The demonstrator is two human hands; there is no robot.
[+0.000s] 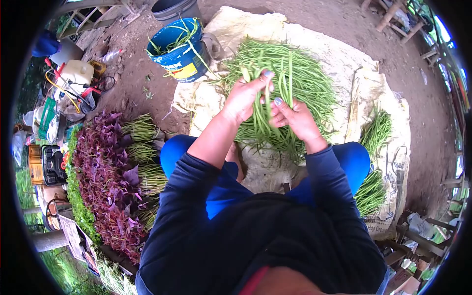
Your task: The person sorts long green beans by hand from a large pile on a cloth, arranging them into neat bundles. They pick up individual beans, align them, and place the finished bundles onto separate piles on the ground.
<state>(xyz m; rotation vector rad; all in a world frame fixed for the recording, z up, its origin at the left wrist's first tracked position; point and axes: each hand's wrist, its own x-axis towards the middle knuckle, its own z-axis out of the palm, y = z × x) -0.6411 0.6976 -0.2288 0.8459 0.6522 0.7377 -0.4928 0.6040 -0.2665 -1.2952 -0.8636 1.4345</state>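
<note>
Sleeves of dark blue cloth lead up to both hands, held close together over the lap. The left hand point(243, 96) has its fingers point(259, 81) wrapped shut around a bunch of long beans point(263, 125), which hangs down from the grip. The right hand point(297, 120), just beside it, curls its fingers point(281, 109) in on the same bunch, thumb pressed against the pods. Straight beyond the fingers a big pile of beans point(300, 73) lies spread on a pale sack point(339, 54) on the dirt ground. Right of the fingers, smaller bean heaps point(376, 130) lie near the sack's edge. Left of the fingers sit purple leafy bundles point(105, 182). Farther off, beyond and to the left, stands a blue bucket point(179, 51) with pods draped over its rim.
</note>
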